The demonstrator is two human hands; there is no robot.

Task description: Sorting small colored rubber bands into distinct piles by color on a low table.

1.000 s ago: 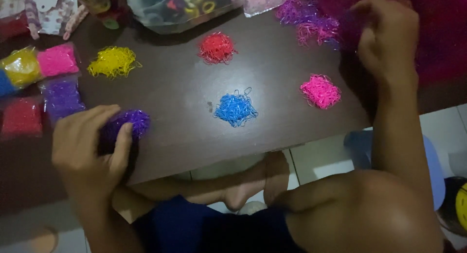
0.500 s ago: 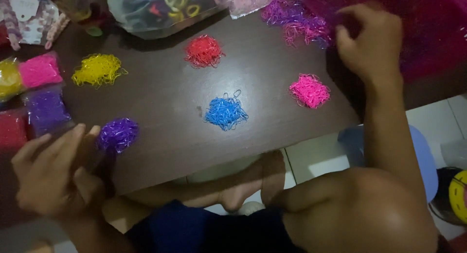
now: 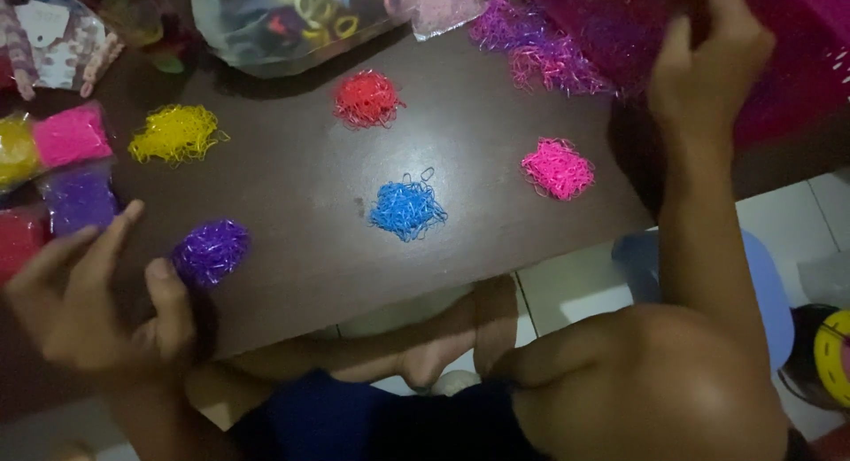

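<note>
The left hand [image 3: 97, 306] has its fingers spread open and holds nothing; its thumb is just beside the small purple pile of thin elastic bands [image 3: 211, 251] on the dark brown table [image 3: 301, 248]. The right hand [image 3: 708, 71] reaches into the magenta heap of bands [image 3: 797, 45] at the far corner, and I cannot tell whether it grips anything.

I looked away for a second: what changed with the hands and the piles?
The left hand let go of the purple pile and drew back, open beside it. The right hand stayed at the pink heap. The other piles lie as before.
</note>
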